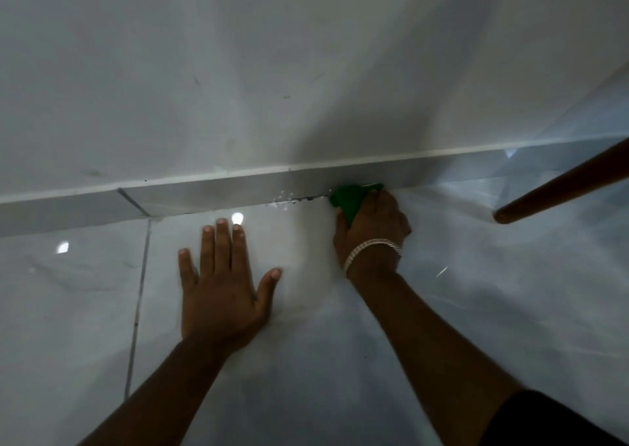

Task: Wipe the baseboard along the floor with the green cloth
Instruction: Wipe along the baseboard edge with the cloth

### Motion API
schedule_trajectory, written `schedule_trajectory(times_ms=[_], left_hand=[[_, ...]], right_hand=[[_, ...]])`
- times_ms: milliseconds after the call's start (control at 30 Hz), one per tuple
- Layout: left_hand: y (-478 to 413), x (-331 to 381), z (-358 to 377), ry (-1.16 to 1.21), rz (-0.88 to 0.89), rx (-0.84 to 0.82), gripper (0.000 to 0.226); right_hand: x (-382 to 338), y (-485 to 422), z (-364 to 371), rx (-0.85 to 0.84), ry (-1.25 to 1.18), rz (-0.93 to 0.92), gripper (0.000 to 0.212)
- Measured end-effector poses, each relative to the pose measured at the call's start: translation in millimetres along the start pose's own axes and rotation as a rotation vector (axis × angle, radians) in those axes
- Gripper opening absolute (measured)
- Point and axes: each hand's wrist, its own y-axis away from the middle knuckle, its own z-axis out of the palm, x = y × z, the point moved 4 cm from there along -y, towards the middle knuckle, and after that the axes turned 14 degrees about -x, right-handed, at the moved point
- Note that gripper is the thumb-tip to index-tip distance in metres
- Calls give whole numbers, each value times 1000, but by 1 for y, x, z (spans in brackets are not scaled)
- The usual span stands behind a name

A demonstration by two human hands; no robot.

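**Wiping the baseboard, low at the wall**

Dim corner of a room. Glossy pale floor tiles (85, 309) with thin grout lines and bright lamp reflections; plain white wall (238, 71) above, lightly scuffed. The baseboard (204, 193) is a flat grey tile strip with a white top edge, running left to right where wall meets floor.

Right hand (372, 228) closed around the bunched green cloth (350, 197), pressing it into the seam between baseboard and floor. Cloth looks soft and crumpled, partly hidden under the fingers. A pale chain bracelet (372, 250) sits at that wrist.

Left hand (221, 282) flat on the floor, fingers spread wide, holding nothing; it appears to bear body weight.

Just left of the cloth: dark grime (306, 200) along the seam and white specks (282, 200), unwiped by the look of it. A brown wooden pole (561, 187), perhaps a furniture leg or a handle, slants in from the right, near the working hand.

Risks, as judged:
- Polished tile looks slick; the bracing palm could slide if weight shifts.
- A bunched cloth may ride over the seam and leave grime in the crack.
- Wiping rightward could knock hand or bracelet against the pole.
- Specks may smear rather than lift.
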Motion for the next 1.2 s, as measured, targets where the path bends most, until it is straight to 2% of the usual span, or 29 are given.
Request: schedule_trajectory(times_ms=[133,267,333,433,567,700,800,867,933,1000,1100,1133,1200], left_hand=[[-6,-1,0,-3,-12,-5,93],[-1,-9,-2,-38,61,-19,92],[5,-19,-2,-42,70,-15,93],[9,-23,-3,-25,41,11,94],[8,-20,-4,-32,35,10,96],[7,-21,-2,-38,20,3,96],[10,-26,-3,-56,59,-12,95],[13,-33,-4,-65,70,-5,95],[17,-36,-5,-51,42,11,95],[18,-38,-5,-32,15,21,96],[17,-35,-4,-47,13,13,95],[17,-35,-4,-51,12,14,96],[15,-36,-5,-46,12,18,96]], right_hand=[[-51,22,18,-113,182,-148,62],[-15,2,0,-112,306,-270,45],[22,-16,-20,-68,335,-205,37],[53,-29,-36,-105,355,-119,42],[2,-17,-7,-149,205,66,50],[-83,22,16,-201,167,-189,42],[-73,16,0,-213,257,-309,36],[-28,-6,-11,-126,354,-258,31],[26,-28,-23,-177,402,-156,35],[50,-38,-37,-218,398,-40,39],[29,-31,-31,-172,245,174,55],[9,-21,-24,-132,201,189,59],[-41,4,-6,-81,192,63,54]])
